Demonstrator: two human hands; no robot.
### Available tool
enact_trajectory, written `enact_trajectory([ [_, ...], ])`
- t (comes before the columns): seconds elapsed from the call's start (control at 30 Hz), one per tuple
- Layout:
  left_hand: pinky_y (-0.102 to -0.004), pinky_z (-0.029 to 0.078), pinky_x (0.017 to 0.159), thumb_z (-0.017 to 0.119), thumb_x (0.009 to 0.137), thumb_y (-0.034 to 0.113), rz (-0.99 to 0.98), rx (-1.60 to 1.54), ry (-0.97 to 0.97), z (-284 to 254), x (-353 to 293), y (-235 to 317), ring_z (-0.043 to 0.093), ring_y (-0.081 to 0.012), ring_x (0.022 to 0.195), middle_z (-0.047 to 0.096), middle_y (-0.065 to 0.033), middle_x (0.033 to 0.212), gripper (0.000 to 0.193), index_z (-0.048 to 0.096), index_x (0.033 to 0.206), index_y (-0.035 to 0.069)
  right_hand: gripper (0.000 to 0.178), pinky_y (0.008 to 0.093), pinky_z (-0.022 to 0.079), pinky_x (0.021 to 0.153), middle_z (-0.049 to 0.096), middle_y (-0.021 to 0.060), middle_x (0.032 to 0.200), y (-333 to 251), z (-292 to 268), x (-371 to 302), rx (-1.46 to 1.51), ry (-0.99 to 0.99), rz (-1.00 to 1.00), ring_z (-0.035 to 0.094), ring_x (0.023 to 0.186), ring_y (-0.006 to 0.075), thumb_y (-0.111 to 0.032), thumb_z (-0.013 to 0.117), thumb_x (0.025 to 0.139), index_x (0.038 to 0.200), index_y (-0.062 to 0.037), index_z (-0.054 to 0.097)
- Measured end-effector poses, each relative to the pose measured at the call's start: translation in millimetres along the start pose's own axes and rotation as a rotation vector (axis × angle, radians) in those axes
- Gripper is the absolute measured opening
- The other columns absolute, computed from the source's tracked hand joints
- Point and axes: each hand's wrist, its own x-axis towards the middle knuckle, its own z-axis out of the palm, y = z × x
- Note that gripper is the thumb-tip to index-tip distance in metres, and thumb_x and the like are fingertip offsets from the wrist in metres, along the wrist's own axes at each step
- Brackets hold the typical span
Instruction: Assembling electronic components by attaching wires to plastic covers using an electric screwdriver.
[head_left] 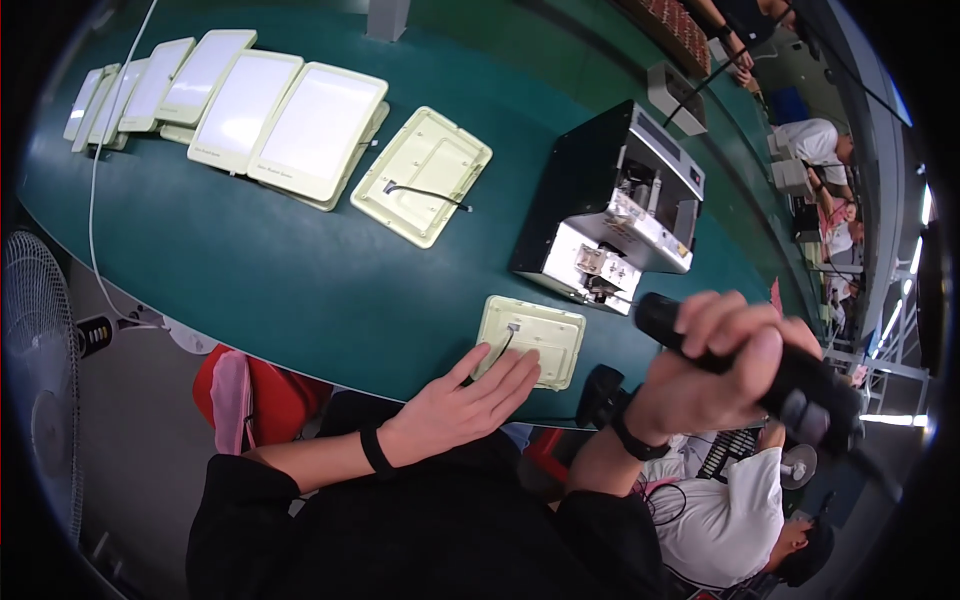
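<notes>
My left hand [470, 405] lies with outstretched fingers over the near edge of a small cream plastic housing [548, 345]. The housing rests with its ribbed inside upward; a short dark cable with a light connector shows beside my fingers. Raised to the right, my right hand [725, 365] is wrapped round a thick black cylindrical tool [815, 385], apparently an electric screwdriver. Its narrow working end cannot be made out clearly. Just beyond the housing stands a black box-shaped machine [575, 180] with an exposed metal mechanism [605, 265] at its front.
Another open cream housing [425, 165] with a cable lies on the green table [300, 270]. Overlapping white-faced panels [320, 125] line the far left. A white cord [95, 200] crosses there. A fan [45, 380] and red stool [270, 400] stand left; a person [725, 520] sits right.
</notes>
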Motion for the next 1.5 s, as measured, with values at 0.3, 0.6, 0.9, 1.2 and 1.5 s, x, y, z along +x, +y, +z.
enact_trajectory([
  [0.3,-0.0440,0.044,0.117,0.060,0.097,0.020,0.036,-0.063,-0.043,4,1,-3,0.060,-0.0220,0.129,0.064,-0.0062,0.141,0.043,0.067,0.137,0.006,0.020,0.0326,0.041,0.049,0.047,0.0036,0.068,-12,-9,-32,0.000,0.025,0.103,0.044,0.050,0.0140,-0.018,0.061,0.104,0.121,-0.0104,0.053],
  [0.6,-0.0431,0.048,0.113,0.063,0.096,0.016,0.021,-0.067,-0.081,-1,3,-2,0.063,-0.0218,0.124,0.065,-0.0057,0.140,0.044,0.067,0.139,0.006,0.026,0.0333,0.042,0.049,0.047,0.0035,0.066,-10,-48,-73,-0.111,0.160,0.179,0.046,0.050,0.0151,-0.016,0.065,0.101,0.122,-0.0099,0.051],
  [0.9,-0.0447,0.049,0.114,0.060,0.097,0.015,0.049,-0.078,-0.130,-4,17,2,0.065,-0.0229,0.125,0.066,-0.0081,0.139,0.042,0.067,0.138,0.005,0.023,0.0342,0.044,0.047,0.049,0.0050,0.067,-3,-55,-75,-0.169,0.191,0.203,0.048,0.050,0.0159,-0.011,0.063,0.100,0.115,-0.0099,0.045],
  [1.2,-0.0494,0.047,0.115,0.060,0.093,0.006,-0.029,-0.129,-0.135,-3,6,9,0.063,-0.0285,0.127,0.065,-0.0105,0.141,0.048,0.064,0.141,0.001,0.028,0.0314,0.050,0.059,0.056,0.0065,0.076,13,-64,-98,-0.195,0.084,0.239,0.056,0.063,0.0140,0.009,0.062,0.096,0.112,-0.0044,0.044],
  [1.5,-0.0515,0.045,0.116,0.066,0.091,0.009,-0.029,-0.145,-0.197,-11,13,10,0.060,-0.0325,0.130,0.061,-0.0132,0.144,0.052,0.061,0.142,0.000,0.029,0.0315,0.049,0.058,0.056,0.0065,0.076,10,-72,-88,-0.136,-0.006,0.210,0.055,0.062,0.0139,0.005,0.066,0.096,0.112,-0.0048,0.044],
])
